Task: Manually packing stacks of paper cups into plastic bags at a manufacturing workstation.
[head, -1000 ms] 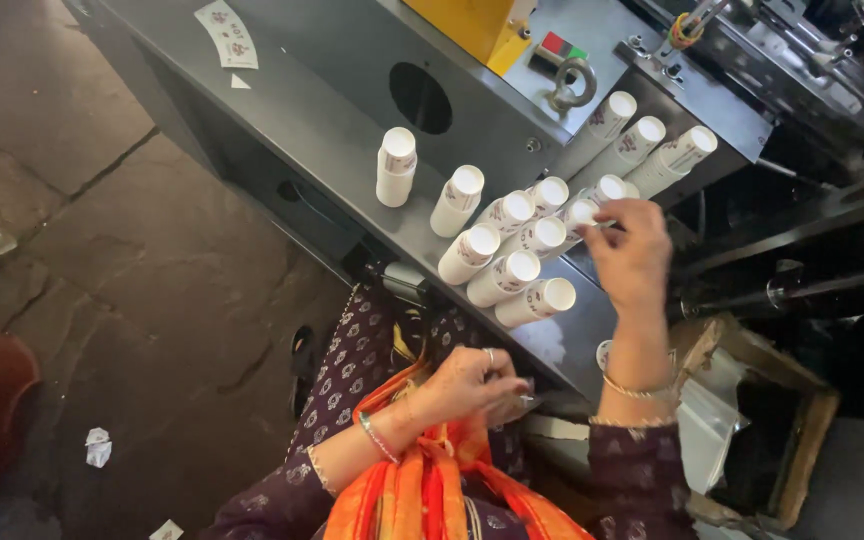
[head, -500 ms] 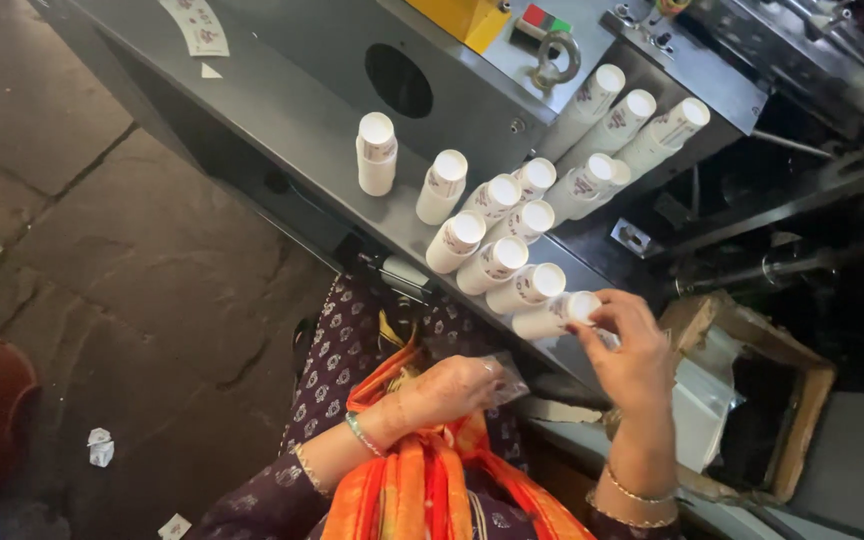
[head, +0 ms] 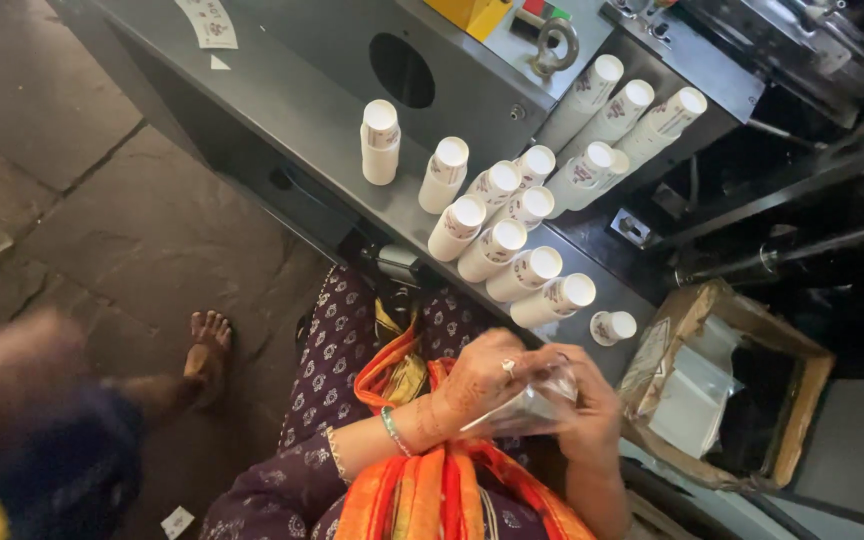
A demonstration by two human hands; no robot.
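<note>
Counter (head: 282, 110): many cup stacks (head: 512, 235) stand ready, one small stack (head: 613, 326) apart; left hand (head: 482, 375) and right hand (head: 582, 415) grips pinching an unfilled clear bag (head: 527, 408).

Dim, glare on cups — blurred lower-left

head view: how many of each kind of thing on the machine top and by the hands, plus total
white paper cup stacks: 14 (one partly hidden)
short lone cup: 1
clear plastic bag, held by left hand and right hand: 1
cardboard box: 1
total: 17
</note>
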